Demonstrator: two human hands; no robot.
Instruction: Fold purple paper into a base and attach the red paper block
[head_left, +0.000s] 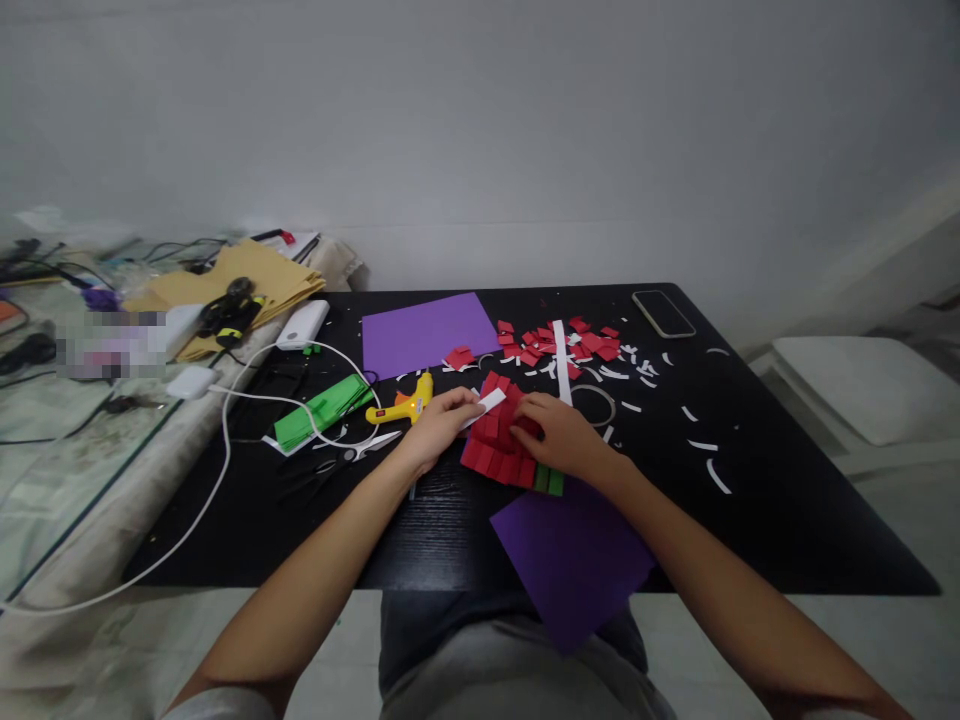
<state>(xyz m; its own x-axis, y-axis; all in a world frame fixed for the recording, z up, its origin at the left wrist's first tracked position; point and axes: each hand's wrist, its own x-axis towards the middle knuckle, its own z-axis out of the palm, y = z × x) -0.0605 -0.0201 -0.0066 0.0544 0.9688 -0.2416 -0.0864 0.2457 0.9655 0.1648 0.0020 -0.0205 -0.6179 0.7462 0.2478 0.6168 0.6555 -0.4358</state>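
My left hand (pixel 442 422) pinches a white paper strip (pixel 493 400) between thumb and fingers, at the left edge of a craft of overlapping red paper pieces (pixel 499 460). My right hand (pixel 556 428) is closed, its bent fingertips against the red paper from the right; the exact piece under them is hard to make out. Green paper pieces (pixel 551 480) show at the craft's lower right corner. Beneath it, a purple sheet (pixel 577 565) hangs over the table's front edge. Just left of my left hand lies a yellow glue gun (pixel 405 402), with scissors (pixel 349 455) below it.
Loose red squares (pixel 592 345), a long white strip (pixel 562 365) and a tape ring (pixel 596 405) lie behind my right hand. A purple sheet (pixel 427 335), folded green paper (pixel 319 412) and a phone (pixel 664 313) are farther out. A white cable (pixel 225 430) crosses the left side.
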